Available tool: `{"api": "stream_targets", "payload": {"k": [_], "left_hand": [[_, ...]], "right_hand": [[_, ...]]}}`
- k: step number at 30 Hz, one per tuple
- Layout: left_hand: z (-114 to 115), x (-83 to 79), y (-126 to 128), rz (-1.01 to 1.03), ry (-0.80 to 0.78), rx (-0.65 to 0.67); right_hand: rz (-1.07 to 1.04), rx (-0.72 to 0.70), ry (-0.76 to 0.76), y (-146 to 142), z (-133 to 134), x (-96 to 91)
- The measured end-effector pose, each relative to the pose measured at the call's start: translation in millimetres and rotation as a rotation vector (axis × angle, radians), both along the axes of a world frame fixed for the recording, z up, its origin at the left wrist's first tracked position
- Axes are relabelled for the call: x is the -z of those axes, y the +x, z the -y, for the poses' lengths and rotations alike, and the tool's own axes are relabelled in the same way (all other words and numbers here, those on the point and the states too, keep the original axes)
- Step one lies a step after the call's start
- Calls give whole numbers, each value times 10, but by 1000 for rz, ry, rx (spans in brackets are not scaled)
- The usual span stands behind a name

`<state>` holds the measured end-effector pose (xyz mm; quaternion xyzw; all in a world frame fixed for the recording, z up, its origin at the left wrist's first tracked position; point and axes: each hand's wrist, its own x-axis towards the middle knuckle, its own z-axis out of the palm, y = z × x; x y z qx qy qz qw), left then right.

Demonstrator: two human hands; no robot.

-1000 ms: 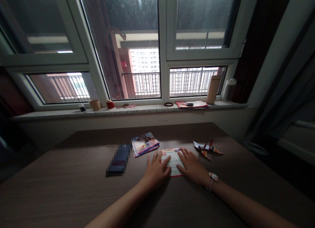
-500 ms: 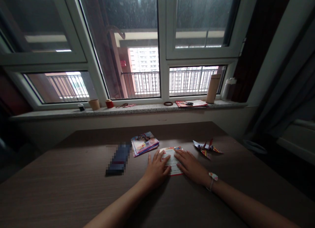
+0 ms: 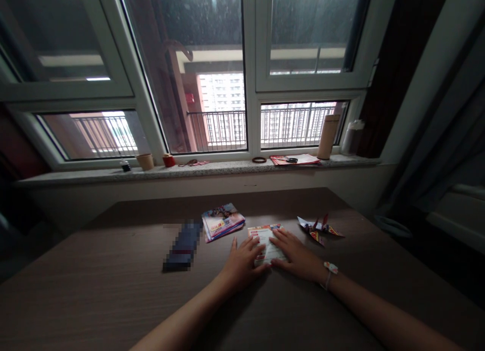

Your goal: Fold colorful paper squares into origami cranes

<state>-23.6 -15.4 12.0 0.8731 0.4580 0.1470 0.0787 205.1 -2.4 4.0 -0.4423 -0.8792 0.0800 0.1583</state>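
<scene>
A printed sheet of paper [image 3: 266, 233] lies flat on the table in front of me, white with red headings and a colourful strip along its far edge. On its left side rests my left hand [image 3: 242, 259], fingers spread and pointing away from me. My right hand [image 3: 297, 254], with a bracelet at the wrist, lies over the sheet's right side, its fingers stretched out too. Both thumbs reach toward each other at the sheet's near edge. Just right of my right hand sit folded paper cranes [image 3: 318, 230] in printed paper.
A stack of printed paper sheets [image 3: 223, 221] lies beyond my left hand. Left of it is a dark, pixelated flat object [image 3: 182, 246]. On the windowsill [image 3: 227, 168] stand a paper cup [image 3: 145, 161], a red spool [image 3: 168, 160], scissors [image 3: 291, 160] on papers, and a tan bottle [image 3: 328, 137].
Both hands have shifted slightly to the right on the sheet, and the thumbs have come closer together at its near edge. The sheet has turned a little and its near edge sits farther away.
</scene>
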Motion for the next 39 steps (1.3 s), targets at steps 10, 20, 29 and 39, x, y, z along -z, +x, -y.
{"api": "stream_targets", "payload": {"k": [10,20,29,39], "left_hand": [[-49,-3,-24,84,-23,-51],[-15,-76,-30,231,-30,-59],[-113,-26,-36,301,15,-97],[-120,1,0,224,155,-153]], "right_hand": [[-151,-16,68,3,-13,-23],[-230,21,101,-6,-32,-107],[-329,102,106,9,-1,-124],[-367,185,106,-2,-31,-100]]}}
